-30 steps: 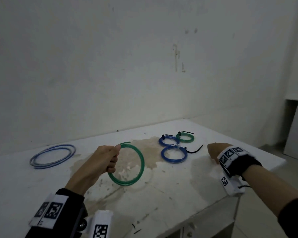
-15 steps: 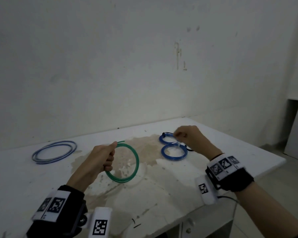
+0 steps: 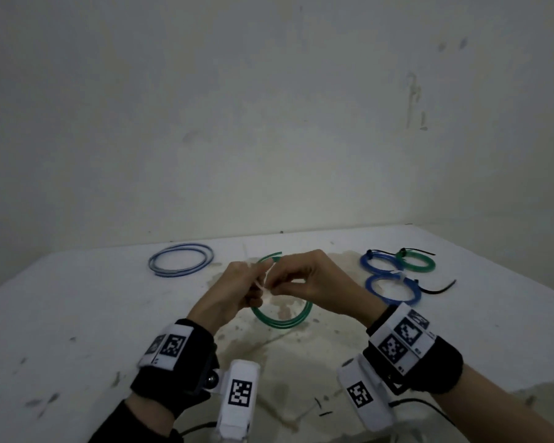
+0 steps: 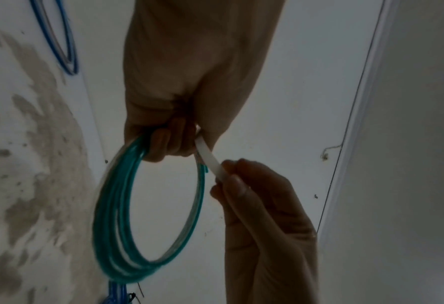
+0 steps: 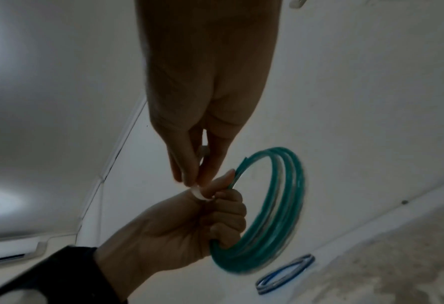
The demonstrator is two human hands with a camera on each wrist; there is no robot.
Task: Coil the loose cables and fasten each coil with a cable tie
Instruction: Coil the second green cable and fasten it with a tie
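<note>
My left hand (image 3: pixel 242 289) grips a green cable coil (image 3: pixel 282 319) upright above the table, fingers curled round its strands (image 4: pixel 117 205). A white cable tie (image 4: pixel 209 158) runs from beside the left thumb to my right hand (image 3: pixel 304 282), whose thumb and forefinger pinch its free end (image 5: pixel 198 192). In the right wrist view the green coil (image 5: pixel 272 216) hangs from the left fist (image 5: pixel 189 222). Whether the tie goes round the coil is hidden by the fingers.
A loose blue coil (image 3: pixel 181 259) lies at the back left of the white table (image 3: pixel 77 314). Two tied blue coils (image 3: pixel 394 287) and a tied green coil (image 3: pixel 416 262) lie at the right, with a black tie (image 3: pixel 437 289) beside them. The table's front edge is near my wrists.
My right hand came in from the tied coils at the right, carrying a white tie, and now meets the left hand at the green coil. The view shifted left.
</note>
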